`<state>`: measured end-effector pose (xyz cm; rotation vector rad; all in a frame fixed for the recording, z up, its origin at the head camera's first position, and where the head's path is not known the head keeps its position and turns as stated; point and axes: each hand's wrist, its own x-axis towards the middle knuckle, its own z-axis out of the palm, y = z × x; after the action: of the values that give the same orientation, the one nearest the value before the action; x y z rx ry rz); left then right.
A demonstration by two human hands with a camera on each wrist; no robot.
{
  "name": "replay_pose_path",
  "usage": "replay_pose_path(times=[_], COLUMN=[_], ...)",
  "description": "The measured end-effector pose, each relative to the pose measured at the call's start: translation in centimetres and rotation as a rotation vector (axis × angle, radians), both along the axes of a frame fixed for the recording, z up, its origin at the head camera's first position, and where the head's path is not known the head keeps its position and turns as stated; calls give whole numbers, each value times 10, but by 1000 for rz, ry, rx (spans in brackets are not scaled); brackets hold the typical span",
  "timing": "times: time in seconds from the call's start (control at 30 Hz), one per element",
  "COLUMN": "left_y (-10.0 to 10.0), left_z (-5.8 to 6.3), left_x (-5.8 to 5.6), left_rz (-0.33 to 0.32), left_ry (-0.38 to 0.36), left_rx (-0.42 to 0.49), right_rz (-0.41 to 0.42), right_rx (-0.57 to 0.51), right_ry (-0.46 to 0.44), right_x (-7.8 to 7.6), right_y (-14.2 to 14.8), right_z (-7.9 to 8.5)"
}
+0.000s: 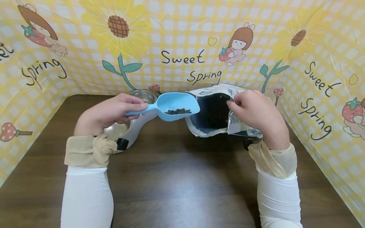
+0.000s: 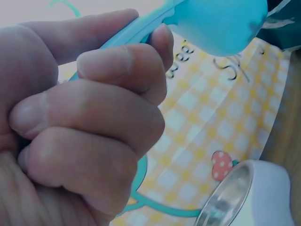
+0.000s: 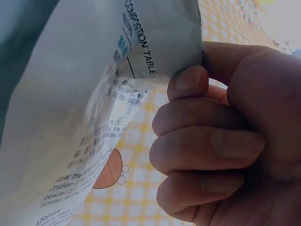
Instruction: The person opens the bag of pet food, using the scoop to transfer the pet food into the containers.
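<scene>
My left hand (image 1: 122,109) grips the handle of a light blue scoop (image 1: 171,98), its fingers curled round it in the left wrist view. Small dark brown pellets (image 1: 179,111) lie in the scoop's bowl. The scoop's front edge overlaps the mouth of a white printed bag (image 1: 240,122) in the head view. Inside the bag, more dark pellets show in shadow. With thumb and forefinger, my right hand (image 1: 258,109) pinches the bag's upper edge at the right side of its mouth. The right wrist view shows printed text on the bag wall (image 3: 61,141).
Below and behind my left hand stands a white double feeding bowl with metal basins, its far basin (image 1: 144,95) partly covered by the scoop and its near basin (image 1: 117,130) by the hand. A yellow checked cloth (image 1: 176,38) walls in the brown table (image 1: 176,183) at the back and sides.
</scene>
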<state>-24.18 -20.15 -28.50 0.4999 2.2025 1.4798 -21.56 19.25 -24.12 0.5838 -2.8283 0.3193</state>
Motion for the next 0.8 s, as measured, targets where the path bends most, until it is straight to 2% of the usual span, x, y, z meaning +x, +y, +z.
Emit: replay_pose_path(times=[0.2, 0.4, 0.63, 0.8], left_y=[-18, -34, -59, -68], left_z=[0, -1, -2, -8], left_x=[3, 6, 11, 6], left_rz=[35, 61, 203, 298], left_ry=[-33, -18, -29, -3], left_rx=[36, 59, 17, -18], right_rz=[-6, -4, 2, 5], right_rx=[8, 13, 24, 27], right_ry=[14, 16, 27, 33], right_x=[-1, -1, -1, -2], right_y=[0, -1, -1, -1], right_z=[0, 0, -1, -1])
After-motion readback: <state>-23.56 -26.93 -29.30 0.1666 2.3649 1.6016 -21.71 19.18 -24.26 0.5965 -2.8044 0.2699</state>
